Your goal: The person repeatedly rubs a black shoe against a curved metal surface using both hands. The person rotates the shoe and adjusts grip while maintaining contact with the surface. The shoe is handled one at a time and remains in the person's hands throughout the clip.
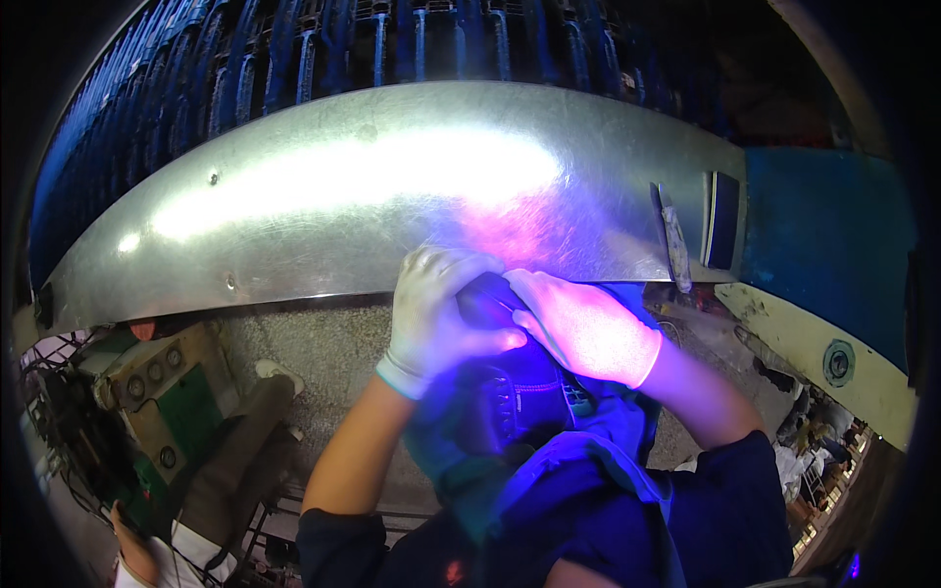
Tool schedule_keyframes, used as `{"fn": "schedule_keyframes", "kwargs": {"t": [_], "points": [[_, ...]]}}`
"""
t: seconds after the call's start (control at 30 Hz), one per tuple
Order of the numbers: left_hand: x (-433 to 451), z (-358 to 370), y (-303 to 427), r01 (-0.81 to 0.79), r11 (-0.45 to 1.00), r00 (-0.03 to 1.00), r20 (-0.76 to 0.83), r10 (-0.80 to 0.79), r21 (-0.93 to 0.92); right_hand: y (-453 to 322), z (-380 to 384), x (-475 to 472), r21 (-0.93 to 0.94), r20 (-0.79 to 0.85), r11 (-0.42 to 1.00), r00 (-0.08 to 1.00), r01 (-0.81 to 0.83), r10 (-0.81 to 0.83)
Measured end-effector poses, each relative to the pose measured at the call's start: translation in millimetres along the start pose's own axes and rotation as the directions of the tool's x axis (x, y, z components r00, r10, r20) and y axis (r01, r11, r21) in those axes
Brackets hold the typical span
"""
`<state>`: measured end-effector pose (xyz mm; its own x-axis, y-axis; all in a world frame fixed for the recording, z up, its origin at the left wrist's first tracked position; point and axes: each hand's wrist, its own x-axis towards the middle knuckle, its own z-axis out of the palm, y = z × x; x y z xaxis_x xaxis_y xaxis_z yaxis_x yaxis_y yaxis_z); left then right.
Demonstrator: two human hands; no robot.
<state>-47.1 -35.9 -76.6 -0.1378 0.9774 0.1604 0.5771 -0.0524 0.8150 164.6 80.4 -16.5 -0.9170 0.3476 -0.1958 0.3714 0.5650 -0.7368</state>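
Note:
A dark shoe with stitching and eyelets (518, 397) lies over the lap, its toe end towards the metal table. My left hand (441, 316), in a white knit glove, holds the toe end from the left, thumb across the upper. My right hand (588, 327), in a matching glove lit pink and violet, touches the toe end from the right with its fingers bent. A thin light line shows on the toe between the hands; whether it is a tool or an edge I cannot tell. Both hands are just off the near edge of the metal table (331, 257).
A worn knife-like tool (675, 239) and a dark rectangular block (722, 220) lie at the table's right end. Blue racks (305, 66) stand beyond it. A machine with gauges (158, 389) and a seated co-worker's leg (235, 463) are at the left. A blue panel (823, 228) stands right.

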Motion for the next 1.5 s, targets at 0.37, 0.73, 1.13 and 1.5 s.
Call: {"fn": "schedule_keyframes", "kwargs": {"t": [0.37, 0.73, 1.13, 1.5], "points": [[17.0, -13.4, 14.6, -0.083, 0.996, 0.980, 0.182, 0.074, 0.042, 5.8, 17.0, -80.2, 0.268, -0.052, 0.958, 0.991, -0.104, 0.122], [57.9, -5.4, 66.0, -0.356, 0.919, 0.722, 0.675, 0.155, 0.170, 13.7, 79.4, -117.8, 0.308, -0.252, 0.926, 0.920, -0.219, 0.301], [63.4, 2.8, 76.9, -0.280, 0.942, 0.746, 0.660, 0.092, 0.185, -2.0, 87.0, -116.1, 0.388, -0.326, 0.911, 0.904, -0.138, 0.276], [68.1, 9.7, 73.7, -0.355, 0.931, 0.692, 0.694, 0.198, 0.088, -4.1, 88.2, -121.5, 0.552, -0.367, 0.827, 0.857, -0.112, 0.361]]}}
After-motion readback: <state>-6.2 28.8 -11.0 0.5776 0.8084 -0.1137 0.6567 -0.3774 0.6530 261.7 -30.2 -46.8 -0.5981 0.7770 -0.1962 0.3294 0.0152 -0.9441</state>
